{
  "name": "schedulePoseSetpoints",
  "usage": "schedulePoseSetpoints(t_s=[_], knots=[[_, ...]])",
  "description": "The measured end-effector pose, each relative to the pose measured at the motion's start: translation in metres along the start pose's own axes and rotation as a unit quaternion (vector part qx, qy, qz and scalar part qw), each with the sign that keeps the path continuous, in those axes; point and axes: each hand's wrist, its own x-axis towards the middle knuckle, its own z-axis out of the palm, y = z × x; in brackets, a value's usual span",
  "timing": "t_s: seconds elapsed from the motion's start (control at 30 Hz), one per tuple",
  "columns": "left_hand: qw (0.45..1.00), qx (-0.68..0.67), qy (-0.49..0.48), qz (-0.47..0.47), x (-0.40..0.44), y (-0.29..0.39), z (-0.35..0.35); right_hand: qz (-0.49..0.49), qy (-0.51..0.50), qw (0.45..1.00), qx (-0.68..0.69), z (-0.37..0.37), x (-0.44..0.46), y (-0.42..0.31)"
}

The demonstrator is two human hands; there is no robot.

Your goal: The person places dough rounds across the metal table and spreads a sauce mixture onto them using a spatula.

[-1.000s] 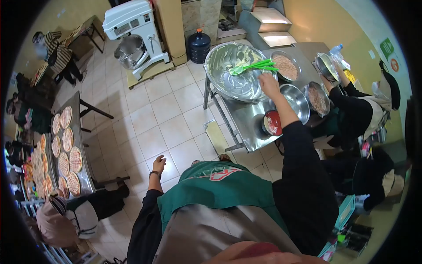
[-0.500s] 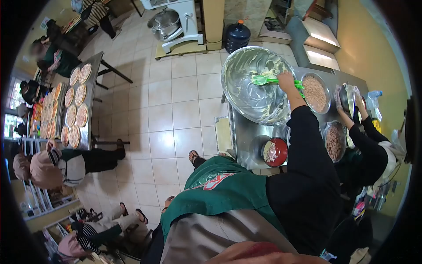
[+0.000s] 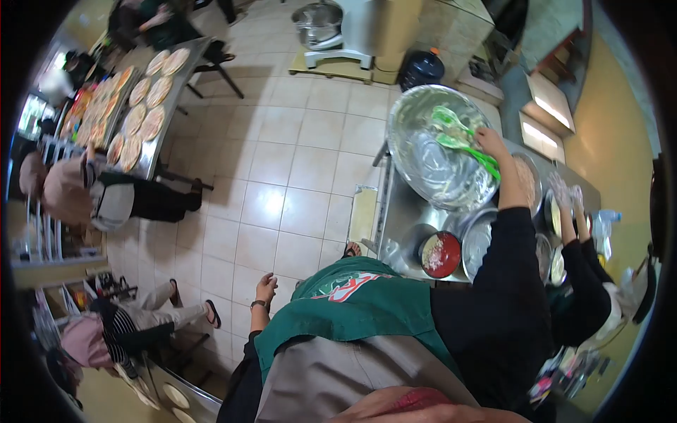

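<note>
My right hand [image 3: 491,143] is closed at the rim of a large metal bowl [image 3: 407,166], gripping a green spatula [image 3: 447,118] whose blade is smeared with a pale creamy mix. A second green spatula [image 3: 457,144] lies just below it, its handle running toward the rim under my hand; whether I grip that one too is unclear. Streaks of the pale mix coat the bowl's inside. My left hand [image 3: 266,289], with a watch at the wrist, hangs beside my apron over the floor, loosely open and holding nothing visible.
Near me on the metal table stand a red bowl [image 3: 446,259] with white bits and a metal bowl [image 3: 478,247]. A tray of crumbly food [image 3: 525,180] is partly behind my arm. A co-worker's gloved hands [image 3: 564,194] work at right. Flat round breads [image 3: 151,123] cover another table.
The view has shifted, and my left hand has come out beside my apron. The green spatulas, bunched together before, now lie spread apart in the bowl.
</note>
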Motion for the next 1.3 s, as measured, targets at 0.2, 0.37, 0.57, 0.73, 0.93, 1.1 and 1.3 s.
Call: schedulePoseSetpoints(t_s=[0.2,0.37,0.57,0.73,0.93,1.1,1.3], knots=[[0.999,-0.024,0.045,-0.011,-0.030,-0.066,-0.017,0.086,-0.074,0.858,0.501,-0.012,-0.048,-0.094],[0.992,-0.022,0.101,-0.066,-0.063,-0.156,-0.036,0.013,-0.181,0.720,0.670,0.006,-0.082,-0.237],[0.976,-0.076,0.199,-0.052,-0.125,-0.253,-0.063,-0.055,-0.366,0.708,0.602,0.082,-0.148,-0.447],[0.938,-0.179,0.274,-0.112,-0.203,-0.341,-0.066,-0.123,-0.541,0.694,0.460,0.158,-0.244,-0.589],[0.886,-0.268,0.314,-0.213,-0.280,-0.441,-0.038,-0.218,-0.655,0.669,0.277,0.237,-0.370,-0.702],[0.774,-0.385,0.431,-0.260,-0.319,-0.493,0.022,-0.292,-0.727,0.603,0.149,0.284,-0.444,-0.764],[0.737,-0.422,0.438,-0.293,-0.314,-0.509,0.120,-0.336,-0.784,0.522,0.012,0.332,-0.529,-0.840]])
